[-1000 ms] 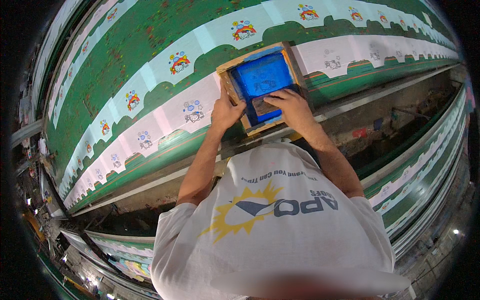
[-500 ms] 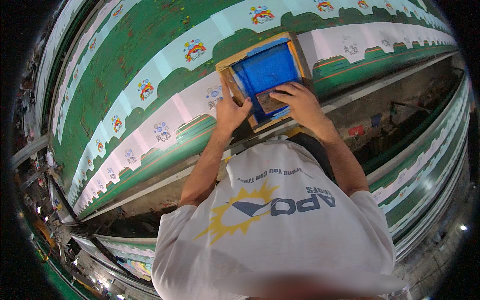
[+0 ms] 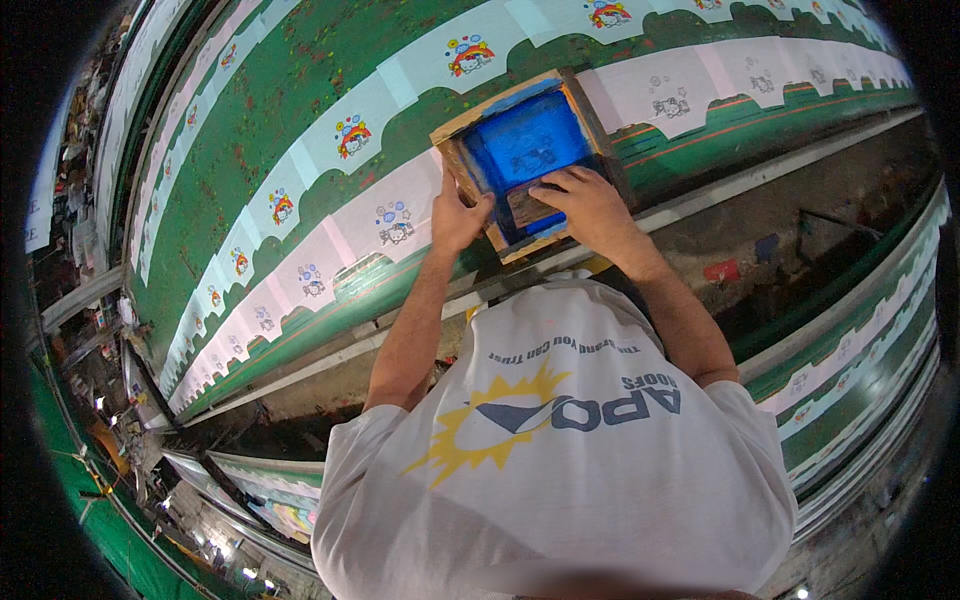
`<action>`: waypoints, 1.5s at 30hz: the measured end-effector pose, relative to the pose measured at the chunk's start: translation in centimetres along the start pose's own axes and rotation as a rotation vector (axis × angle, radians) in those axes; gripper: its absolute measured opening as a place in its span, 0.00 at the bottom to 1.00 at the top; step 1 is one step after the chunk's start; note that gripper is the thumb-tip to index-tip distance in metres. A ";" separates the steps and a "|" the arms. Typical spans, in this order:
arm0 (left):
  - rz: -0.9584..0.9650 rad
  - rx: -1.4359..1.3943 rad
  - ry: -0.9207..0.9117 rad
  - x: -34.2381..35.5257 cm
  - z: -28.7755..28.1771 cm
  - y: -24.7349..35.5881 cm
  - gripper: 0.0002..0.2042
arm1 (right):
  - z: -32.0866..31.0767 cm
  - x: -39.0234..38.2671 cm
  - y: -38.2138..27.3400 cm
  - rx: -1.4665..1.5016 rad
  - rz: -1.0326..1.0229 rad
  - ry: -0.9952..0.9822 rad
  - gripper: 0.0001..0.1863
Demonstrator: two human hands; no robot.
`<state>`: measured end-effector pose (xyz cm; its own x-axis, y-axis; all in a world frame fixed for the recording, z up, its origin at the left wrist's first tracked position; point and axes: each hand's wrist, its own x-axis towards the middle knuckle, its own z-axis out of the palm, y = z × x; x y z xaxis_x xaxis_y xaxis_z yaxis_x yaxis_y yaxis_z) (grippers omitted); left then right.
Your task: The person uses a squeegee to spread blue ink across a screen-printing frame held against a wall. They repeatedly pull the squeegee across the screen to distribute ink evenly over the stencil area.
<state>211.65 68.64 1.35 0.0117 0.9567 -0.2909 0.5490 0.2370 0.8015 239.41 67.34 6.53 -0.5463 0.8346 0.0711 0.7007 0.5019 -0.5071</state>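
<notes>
A small wooden screen-printing frame (image 3: 482,115) with blue ink on its mesh lies tilted over the strip of pale printed pieces. A faint motif shows in the blue mesh (image 3: 530,150). My left hand (image 3: 459,218) grips the frame's left side, thumb against the wood. Inside the frame's near part, my right hand (image 3: 592,208) is closed on a wood-edged squeegee (image 3: 527,207), partly hidden by the fingers. Left of the frame, a pale pink-white piece (image 3: 370,215) carries a dark outline figure with blue bubbles. On the right, another piece (image 3: 655,95) shows the outline with no blue.
Blue-white pieces with coloured rainbow motifs (image 3: 470,57) run along the green table (image 3: 300,110) beyond. A metal rail (image 3: 700,200) edges the table near me. Below lies a dark gap with a red object (image 3: 720,271). Another printed table (image 3: 850,370) stands at the right.
The frame, with both hands on it, has shifted slightly right along the strip, uncovering more of the piece on its left. A motif now shows in the blue mesh.
</notes>
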 end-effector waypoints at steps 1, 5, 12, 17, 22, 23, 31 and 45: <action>-0.036 -0.013 -0.017 0.0 0.0 0.0 0.54 | -0.1 0.0 0.1 -0.013 -0.011 0.007 0.27; 0.020 -0.025 0.025 0.0 0.2 -0.1 0.53 | -1.0 0.5 0.3 0.035 -0.002 -0.081 0.26; -0.115 -0.016 -0.037 -0.1 -0.1 0.4 0.52 | -1.7 8.9 2.9 0.048 0.016 -0.084 0.25; -0.154 -0.033 -0.064 -0.1 -0.3 0.9 0.53 | -1.4 10.8 3.1 0.034 0.062 -0.077 0.26; -0.002 0.025 -0.048 0.2 -0.1 -0.1 0.54 | -0.9 4.2 1.0 0.019 0.006 0.021 0.24; 0.036 0.047 -0.040 0.3 -0.1 -0.4 0.55 | -0.9 2.8 0.4 0.025 0.023 -0.018 0.24; -0.040 0.072 -0.114 0.2 -0.7 0.6 0.57 | -2.6 5.6 2.6 0.122 0.148 -0.363 0.23; -0.129 0.188 -0.168 0.6 -0.8 1.3 0.57 | -0.7 2.8 0.5 0.058 0.134 -0.066 0.27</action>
<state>211.71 69.68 2.60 0.0616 0.8754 -0.4795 0.7004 0.3043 0.6456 238.60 70.10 7.07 -0.4797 0.8756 -0.0564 0.7428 0.3710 -0.5573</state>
